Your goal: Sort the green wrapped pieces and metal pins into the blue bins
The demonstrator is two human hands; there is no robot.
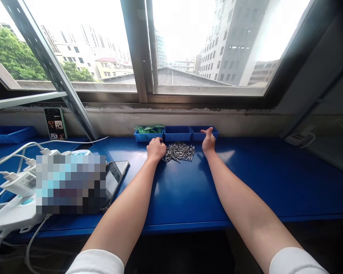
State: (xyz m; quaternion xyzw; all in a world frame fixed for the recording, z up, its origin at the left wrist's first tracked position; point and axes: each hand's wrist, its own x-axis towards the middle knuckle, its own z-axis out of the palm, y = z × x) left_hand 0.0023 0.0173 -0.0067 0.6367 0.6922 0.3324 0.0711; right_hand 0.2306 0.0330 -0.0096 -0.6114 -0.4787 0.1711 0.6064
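A pile of small, slim metal pieces, dark and silver like pins or bits, lies loose on the blue tabletop. At the pile's left edge is my left hand, its fingers curled down; what they hold, if anything, is hidden. My right hand is raised to the right of the pile, in front of the right blue bin. Its fingers are apart, one stretched toward the left, and I see nothing in it. The middle blue bin stands just behind the pile.
A left blue bin holds green packets. To the left are a phone lying flat, a white power strip with plugs and cables, an upright phone and a blue tray. A metal post rises before the window.
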